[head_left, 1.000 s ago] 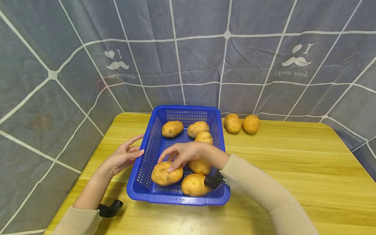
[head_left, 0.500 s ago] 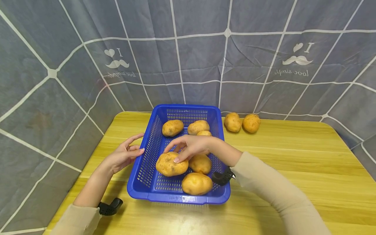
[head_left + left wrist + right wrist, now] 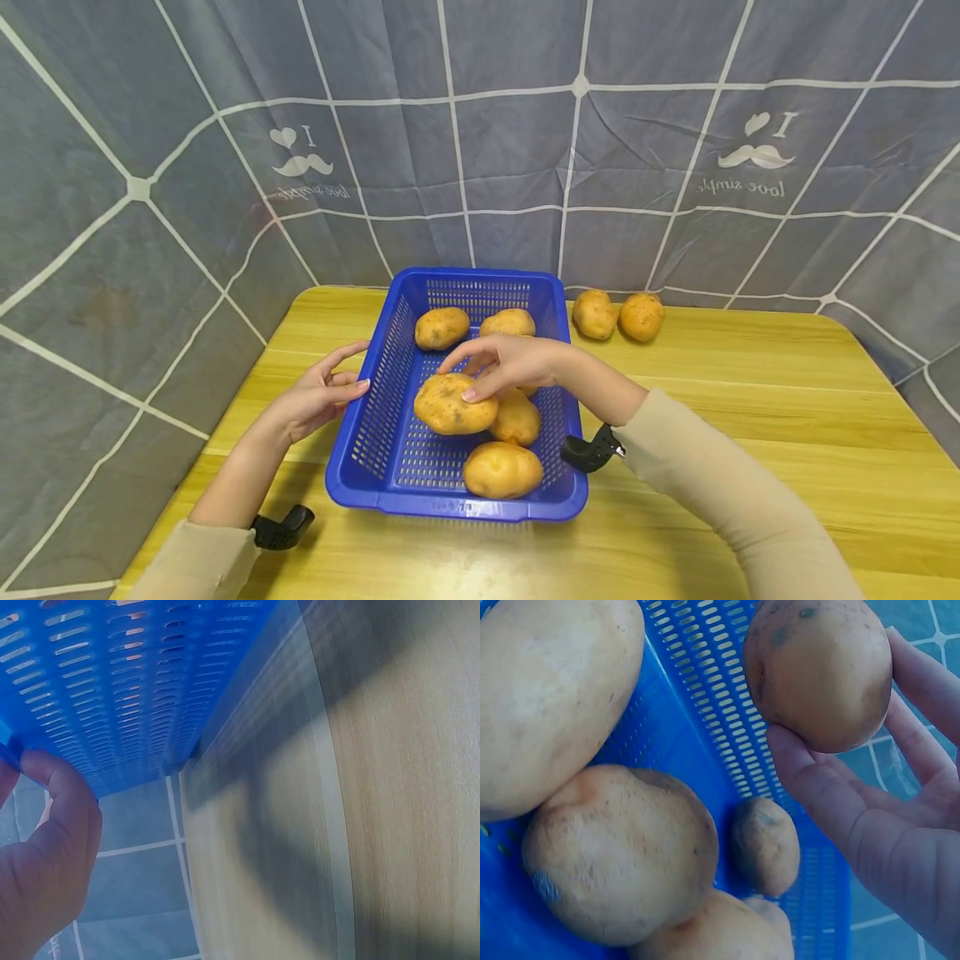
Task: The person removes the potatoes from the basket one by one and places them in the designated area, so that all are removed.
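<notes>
A large potato (image 3: 455,404) is held by my right hand (image 3: 506,367), thumb on its near side and fingers round the far side. It is lifted inside the blue plastic basket (image 3: 420,505), over its left-middle part. In the right wrist view the held potato (image 3: 817,671) sits above the others, gripped between thumb and fingers. My left hand (image 3: 318,398) holds the basket's left rim between thumb and fingers. The left wrist view has that thumb (image 3: 64,787) right at the rim, beside the slotted wall (image 3: 127,682). Several more potatoes lie in the basket, one partly hidden by my right hand.
Inside the basket, one potato (image 3: 442,328) lies at the back left and another (image 3: 502,470) at the front right. Two potatoes, one left (image 3: 595,314) and one right (image 3: 642,317), rest on the wooden table (image 3: 750,400) by the grey curtain (image 3: 517,158).
My right hand has raised the potato from the basket's front left and carried it back and to the right. The left hand has stayed at the rim.
</notes>
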Demonstrator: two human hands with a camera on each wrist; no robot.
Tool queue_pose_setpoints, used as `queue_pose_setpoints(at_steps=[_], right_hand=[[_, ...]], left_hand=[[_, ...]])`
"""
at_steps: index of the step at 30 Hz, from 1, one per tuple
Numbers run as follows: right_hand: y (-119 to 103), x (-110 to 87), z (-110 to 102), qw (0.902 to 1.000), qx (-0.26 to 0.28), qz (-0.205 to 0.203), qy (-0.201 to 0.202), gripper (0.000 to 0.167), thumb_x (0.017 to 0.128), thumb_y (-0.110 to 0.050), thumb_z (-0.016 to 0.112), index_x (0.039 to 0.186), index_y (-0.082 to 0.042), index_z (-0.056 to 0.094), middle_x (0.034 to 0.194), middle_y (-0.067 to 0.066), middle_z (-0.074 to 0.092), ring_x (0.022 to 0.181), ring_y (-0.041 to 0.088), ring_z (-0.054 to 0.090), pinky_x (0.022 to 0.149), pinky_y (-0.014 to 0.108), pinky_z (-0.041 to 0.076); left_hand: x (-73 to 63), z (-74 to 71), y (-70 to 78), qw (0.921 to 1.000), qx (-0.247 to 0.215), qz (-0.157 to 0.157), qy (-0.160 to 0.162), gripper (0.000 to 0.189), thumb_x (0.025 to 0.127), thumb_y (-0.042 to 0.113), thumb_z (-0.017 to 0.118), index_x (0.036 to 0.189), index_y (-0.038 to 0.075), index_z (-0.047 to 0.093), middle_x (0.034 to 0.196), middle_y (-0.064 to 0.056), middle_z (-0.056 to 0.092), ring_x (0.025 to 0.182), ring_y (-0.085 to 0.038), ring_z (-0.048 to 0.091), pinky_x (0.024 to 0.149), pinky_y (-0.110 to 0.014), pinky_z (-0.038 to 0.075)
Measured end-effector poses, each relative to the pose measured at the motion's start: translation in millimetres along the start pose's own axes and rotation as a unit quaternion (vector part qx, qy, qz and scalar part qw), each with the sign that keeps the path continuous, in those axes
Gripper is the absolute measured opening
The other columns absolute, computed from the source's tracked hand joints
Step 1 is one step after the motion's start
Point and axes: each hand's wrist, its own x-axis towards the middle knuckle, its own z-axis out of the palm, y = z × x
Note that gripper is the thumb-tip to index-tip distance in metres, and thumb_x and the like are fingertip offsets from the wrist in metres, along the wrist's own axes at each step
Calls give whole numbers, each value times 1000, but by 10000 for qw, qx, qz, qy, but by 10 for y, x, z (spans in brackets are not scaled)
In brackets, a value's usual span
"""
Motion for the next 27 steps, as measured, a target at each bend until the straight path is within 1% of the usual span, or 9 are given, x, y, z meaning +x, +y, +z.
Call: queue_pose_setpoints(at_steps=[3,6,7,11,13,18,24,27], right_hand=[[-10,-54,-24,9998,-157,-65,109,46,84,-2,66,127,-4,52,104,10,59,76,15,56,64,22,48],[-14,-112,-50,9994,-268,-76,223,46,83,-2,67,128,-4,52,104,10,57,77,15,55,64,22,47],[-10,-132,-62,9992,-299,-87,266,47,83,-3,67,128,-4,52,104,10,57,79,16,56,65,23,48],[9,-212,-110,9991,-258,-144,320,47,84,-3,66,128,-2,51,110,13,56,94,22,56,78,30,51],[19,-251,-134,9990,-238,-167,327,47,84,-4,66,129,-1,50,113,14,56,97,23,56,80,33,51],[44,-352,-193,9984,-260,-75,501,49,84,-7,68,130,-5,50,113,17,54,90,22,58,76,35,53],[60,-496,-255,9970,-284,-62,723,51,83,-11,69,130,-6,50,121,17,53,96,24,59,80,36,52],[62,-561,-279,9967,-251,-75,765,51,84,-11,69,131,-5,50,121,17,53,93,23,58,78,34,51]], left_hand=[[-5,-16,-21,10000,7,37,-32,69,91,-1,55,146,7,15,89,-4,65,78,-15,65,73,-28,54],[-11,-28,-38,10000,-5,61,-43,66,91,-2,55,145,9,18,90,-4,65,79,-16,65,73,-28,54],[-13,-30,-41,10000,-18,62,-45,66,91,-1,56,144,10,19,90,-4,65,79,-16,65,73,-29,55],[-15,-27,-42,10000,-43,51,-36,67,90,-1,57,144,9,19,90,-4,66,79,-16,65,73,-29,55],[-16,-25,-41,10000,-45,61,-44,68,90,-1,57,145,8,18,90,-4,66,78,-16,65,73,-29,55],[-15,-23,-31,10000,-6,77,-49,69,90,-1,56,146,7,16,90,-4,66,78,-17,65,72,-29,55],[2,-26,-25,9998,170,69,-31,69,90,0,57,145,6,16,90,-4,65,78,-16,65,74,-30,55],[6,-28,-25,9998,177,78,-60,70,90,0,57,146,6,15,89,-4,65,79,-16,65,74,-29,54]])
